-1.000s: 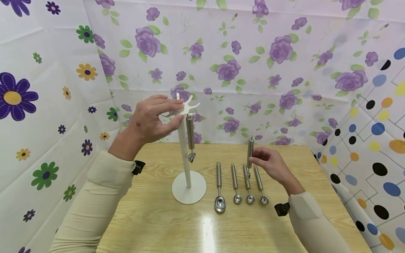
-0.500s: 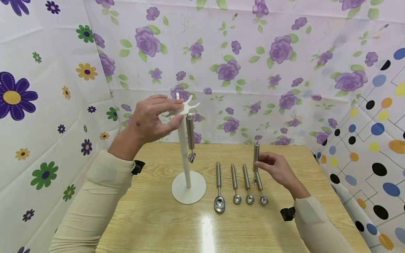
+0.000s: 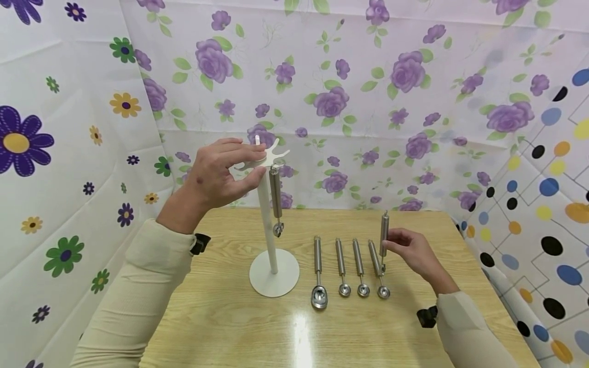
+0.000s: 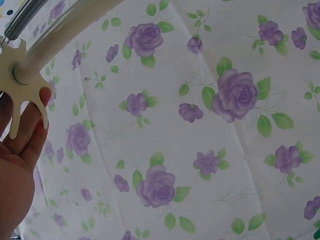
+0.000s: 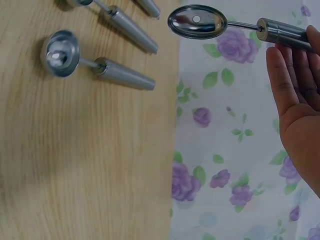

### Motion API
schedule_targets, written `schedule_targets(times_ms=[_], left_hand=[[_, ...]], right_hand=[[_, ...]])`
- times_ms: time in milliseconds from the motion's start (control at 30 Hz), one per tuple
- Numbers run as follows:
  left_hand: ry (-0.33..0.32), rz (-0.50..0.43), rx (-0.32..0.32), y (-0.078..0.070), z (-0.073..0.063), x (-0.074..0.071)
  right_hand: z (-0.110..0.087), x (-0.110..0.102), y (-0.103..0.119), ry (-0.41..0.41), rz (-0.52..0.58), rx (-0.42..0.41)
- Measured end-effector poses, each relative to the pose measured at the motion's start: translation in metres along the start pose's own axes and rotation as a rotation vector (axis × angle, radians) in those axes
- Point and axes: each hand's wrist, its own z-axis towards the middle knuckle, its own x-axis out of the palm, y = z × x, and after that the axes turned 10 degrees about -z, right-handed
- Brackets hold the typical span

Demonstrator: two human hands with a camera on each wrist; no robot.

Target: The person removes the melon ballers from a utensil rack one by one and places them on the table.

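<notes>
My left hand (image 3: 216, 171) grips the hooked top of a white utensil stand (image 3: 269, 225), its fingers over the hooks and its thumb at the near side. From one hook hangs a steel melon baller (image 3: 276, 197). My right hand (image 3: 414, 255) pinches the handle of another melon baller (image 3: 384, 230), held upright, handle up. In the right wrist view this melon baller (image 5: 197, 21) shows an oval bowl with a small hole. Below it lies the rightmost melon baller (image 3: 383, 291) on the table; the held one stands in front of part of its handle in the head view.
Three more utensils lie in a row left of it: a large oval-bowled scoop (image 3: 319, 296) and two small melon ballers (image 3: 344, 289) (image 3: 363, 290). The stand's round base (image 3: 273, 281) sits on the wooden table (image 3: 230, 327). Printed cloth (image 3: 322, 66) surrounds the table's back and sides.
My right hand has moved right and slightly down with the melon baller, passing from above the third lying utensil to above the rightmost one. My left hand stays on the stand.
</notes>
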Motion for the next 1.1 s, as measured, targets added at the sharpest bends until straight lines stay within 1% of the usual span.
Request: schedule_targets(times_ms=[267, 600, 867, 1100], left_hand=[[0.0, -0.003, -0.003, -0.001, 0.0, 0.0], [-0.005, -0.005, 0.001, -0.002, 0.001, 0.0], [-0.012, -0.016, 0.001, -0.001, 0.001, 0.001], [-0.019, -0.013, -0.007, -0.001, -0.001, 0.001]], right_hand=[[-0.004, 0.0, -0.021, -0.022, -0.028, 0.046], [-0.007, 0.001, -0.046, -0.031, -0.065, 0.077], [-0.009, 0.002, -0.058, -0.029, -0.036, 0.132], [-0.006, 0.007, -0.069, -0.042, -0.015, 0.139]])
